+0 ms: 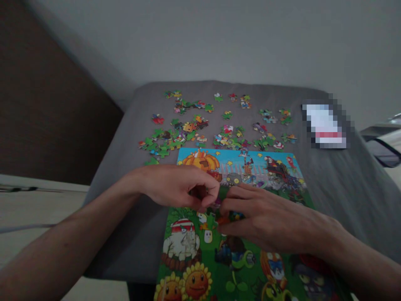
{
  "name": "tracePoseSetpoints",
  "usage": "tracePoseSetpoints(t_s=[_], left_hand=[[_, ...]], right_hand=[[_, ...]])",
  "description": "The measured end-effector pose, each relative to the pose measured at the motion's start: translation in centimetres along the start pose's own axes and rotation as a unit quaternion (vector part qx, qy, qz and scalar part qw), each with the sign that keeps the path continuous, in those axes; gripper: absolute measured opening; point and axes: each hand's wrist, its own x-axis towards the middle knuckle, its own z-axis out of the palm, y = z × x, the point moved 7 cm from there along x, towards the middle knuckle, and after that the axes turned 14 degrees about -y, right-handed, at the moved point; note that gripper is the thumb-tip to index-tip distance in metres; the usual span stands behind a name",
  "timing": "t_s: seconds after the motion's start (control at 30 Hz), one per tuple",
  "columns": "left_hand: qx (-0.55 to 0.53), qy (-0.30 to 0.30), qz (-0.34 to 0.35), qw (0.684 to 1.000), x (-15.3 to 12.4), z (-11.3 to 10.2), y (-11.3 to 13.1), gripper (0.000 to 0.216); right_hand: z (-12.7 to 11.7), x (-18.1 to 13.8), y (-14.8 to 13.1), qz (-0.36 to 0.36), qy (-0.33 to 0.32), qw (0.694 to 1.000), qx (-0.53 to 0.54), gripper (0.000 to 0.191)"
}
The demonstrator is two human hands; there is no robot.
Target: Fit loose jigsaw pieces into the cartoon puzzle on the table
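Note:
A colourful cartoon picture sheet [194,251], showing plants and zombies, lies on a grey cloth-covered table [338,184]. Both my hands meet above its middle. My left hand [175,186] is pinched shut, fingertips together on a small puzzle piece that I can barely make out. My right hand [263,219] is curled, its fingers closed on small puzzle pieces [230,217], orange and blue bits showing between them. The fingertips of the two hands touch or nearly touch.
Several loose puzzle pieces [200,125] are scattered over the far half of the table. A blurred white object [326,125] lies at the far right. A dark wooden panel [40,108] stands to the left, a pale wall behind.

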Motion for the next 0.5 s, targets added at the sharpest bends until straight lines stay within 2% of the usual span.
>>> tracePoseSetpoints(t_s=[0.23,0.5], left_hand=[[0.037,0.002,-0.014,0.999,0.29,0.33,0.21,0.02],[0.054,0.046,0.02,0.997,0.91,0.34,0.97,0.021]], right_hand=[[-0.69,-0.44,0.6,0.002,0.021,0.999,0.027,0.026],[-0.47,-0.07,-0.26,0.002,0.02,0.999,0.031,0.013]])
